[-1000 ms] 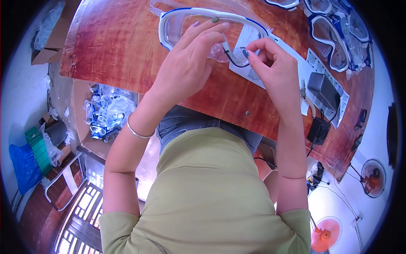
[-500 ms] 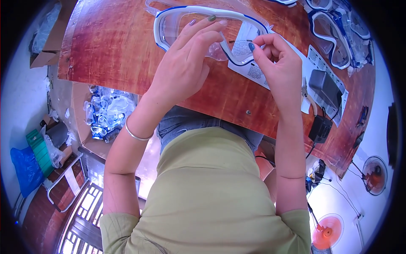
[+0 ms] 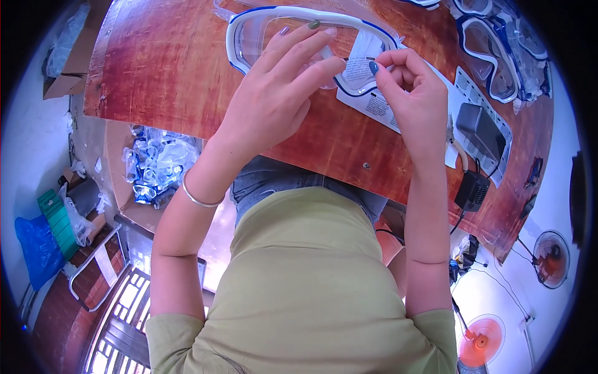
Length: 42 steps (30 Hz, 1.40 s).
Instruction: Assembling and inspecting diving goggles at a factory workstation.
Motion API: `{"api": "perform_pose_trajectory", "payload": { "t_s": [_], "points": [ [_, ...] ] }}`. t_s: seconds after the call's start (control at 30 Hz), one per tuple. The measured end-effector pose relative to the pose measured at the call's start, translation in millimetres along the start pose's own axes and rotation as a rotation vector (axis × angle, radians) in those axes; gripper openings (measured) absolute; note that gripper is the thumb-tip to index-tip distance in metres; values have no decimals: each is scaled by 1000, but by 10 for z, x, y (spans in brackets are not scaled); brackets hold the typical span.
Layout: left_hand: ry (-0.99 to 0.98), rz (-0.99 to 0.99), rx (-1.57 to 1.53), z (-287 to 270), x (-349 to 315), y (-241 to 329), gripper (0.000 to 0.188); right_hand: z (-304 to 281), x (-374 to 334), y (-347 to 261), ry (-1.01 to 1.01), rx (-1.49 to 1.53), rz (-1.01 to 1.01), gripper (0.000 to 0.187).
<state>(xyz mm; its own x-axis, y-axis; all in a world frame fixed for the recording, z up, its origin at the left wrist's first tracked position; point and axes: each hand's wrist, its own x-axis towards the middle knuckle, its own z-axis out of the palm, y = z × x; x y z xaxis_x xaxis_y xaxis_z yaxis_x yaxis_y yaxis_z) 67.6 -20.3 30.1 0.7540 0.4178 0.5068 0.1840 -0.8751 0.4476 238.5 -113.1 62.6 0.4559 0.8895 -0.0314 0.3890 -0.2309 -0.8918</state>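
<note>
Mask point(image 3: 311, 14) at twelve o'clock, left hand point(image 3: 274, 93) fingers spread across it, right hand point(image 3: 414, 93) pinching its four-o'clock rim! Looks like rim adjusting; next calls for steady, gentle fingertips.

The diving mask point(image 3: 341, 20) is white with blue edging, transparent within; the tabletop point(image 3: 168, 81) is reddish-brown with darker streaks. Shirt point(image 3: 311, 293): plain olive green; bangle point(image 3: 198, 198): silver. Plastic bag point(image 3: 39, 243) at left: blue; near-right fan point(image 3: 481, 341): orange; right hand's point(image 3: 416, 93) thumbnail point(image 3: 374, 68): blue.
</note>
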Motion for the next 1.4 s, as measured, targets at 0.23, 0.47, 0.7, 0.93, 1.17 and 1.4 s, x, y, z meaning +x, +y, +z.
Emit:
{"api": "perform_pose_trajectory", "payload": {
  "t_s": [0.23, 0.47, 0.7, 0.93, 1.17, 1.4],
  "points": [
    [-29, 12, 41, -9, -13, 1, 60, -14, 0, -11, -13, -23, 5, 9],
    [-26, 11, 40, -7, -14, 3, 58, -10, -7, -27, -1, -27, 2, 9],
    [-24, 20, 70, -7, -23, 2, 51, -2, -16, -20, 4, -34, -10, 9],
    [-51, 71, 209, 6, -34, -40, 38, -11, -25, -26, -7, -79, -32, 14],
    [-86, 48, 197, 9, -27, 8, 58, 141, -48, 301, 218, 44, -64, 38],
    [-197, 53, 134, -27, -89, -9, 44, 376, 0, 456, 262, 30, -114, 37]
  ]
}}
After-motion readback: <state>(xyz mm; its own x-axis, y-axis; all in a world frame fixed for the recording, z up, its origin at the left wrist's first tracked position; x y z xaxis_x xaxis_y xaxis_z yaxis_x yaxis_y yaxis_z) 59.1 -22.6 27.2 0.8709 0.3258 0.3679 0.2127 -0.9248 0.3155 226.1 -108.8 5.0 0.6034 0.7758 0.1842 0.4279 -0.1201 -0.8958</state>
